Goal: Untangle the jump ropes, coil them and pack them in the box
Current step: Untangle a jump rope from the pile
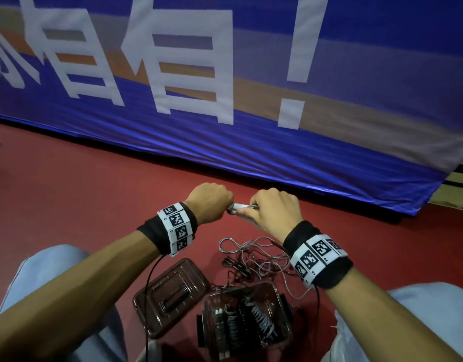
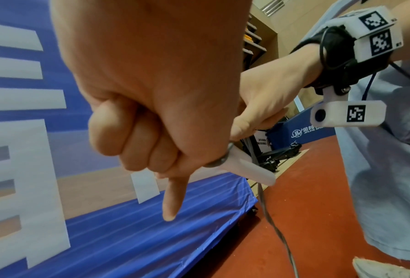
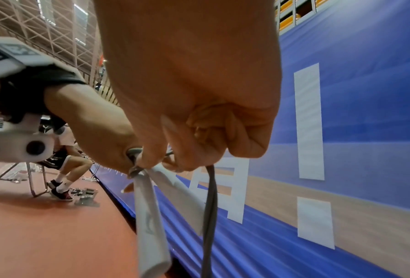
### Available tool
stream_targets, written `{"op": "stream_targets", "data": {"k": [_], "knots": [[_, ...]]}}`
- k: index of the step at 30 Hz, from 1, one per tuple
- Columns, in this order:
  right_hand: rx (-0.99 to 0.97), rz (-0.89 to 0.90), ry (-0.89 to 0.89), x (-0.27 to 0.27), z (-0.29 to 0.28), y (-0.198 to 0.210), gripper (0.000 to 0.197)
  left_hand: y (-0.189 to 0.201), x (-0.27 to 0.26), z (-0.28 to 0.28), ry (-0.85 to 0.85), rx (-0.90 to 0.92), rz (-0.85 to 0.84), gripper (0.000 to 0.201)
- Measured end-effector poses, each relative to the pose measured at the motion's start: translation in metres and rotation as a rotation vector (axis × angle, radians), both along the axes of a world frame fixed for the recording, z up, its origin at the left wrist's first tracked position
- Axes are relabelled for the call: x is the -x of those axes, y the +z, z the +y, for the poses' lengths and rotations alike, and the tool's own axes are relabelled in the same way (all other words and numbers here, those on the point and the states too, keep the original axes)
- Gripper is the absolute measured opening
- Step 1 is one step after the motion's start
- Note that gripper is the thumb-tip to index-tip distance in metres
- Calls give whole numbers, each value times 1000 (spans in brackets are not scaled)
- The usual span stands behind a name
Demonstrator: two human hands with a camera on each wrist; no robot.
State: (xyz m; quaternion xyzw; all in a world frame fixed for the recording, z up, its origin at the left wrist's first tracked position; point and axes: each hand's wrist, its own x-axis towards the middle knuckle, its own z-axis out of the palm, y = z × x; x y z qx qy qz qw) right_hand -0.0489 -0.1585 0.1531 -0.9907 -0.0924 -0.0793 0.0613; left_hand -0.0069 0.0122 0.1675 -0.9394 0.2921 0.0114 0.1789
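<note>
Red sports floor, blue banner behind, both hands grasping white rope handles

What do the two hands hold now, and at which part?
The right hand grips the two white jump rope handles at their cord end; the left hand pinches the grey cord there.

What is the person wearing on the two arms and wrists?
Both forearms are bare, without sleeves. The left wrist band and the right wrist band are black cloth wraps carrying white blocks printed with black square markers. A thin black cable hangs from the left band, and another hangs from the right.
</note>
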Motion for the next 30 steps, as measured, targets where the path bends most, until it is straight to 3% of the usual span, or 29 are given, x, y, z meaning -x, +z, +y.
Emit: {"op": "stream_targets", "data": {"k": [5,9,14,20,25,30], "knots": [[61,-91,-6,-1,2,-3,69,13,-1,5,-50,-78,-22,20],[101,-120,117,-3,0,-5,67,15,1,7,-106,-135,-14,16],[-202,-10,264,-8,-11,-17,79,18,6,8,-183,-161,3,14],[-655,113,318,-5,-9,-22,68,22,13,10,-249,-100,55,13],[-902,189,327,-5,-4,-22,65,35,18,14,-236,-3,71,13],[-967,293,356,-14,0,-23,66,44,19,19,-203,88,126,6]]}}
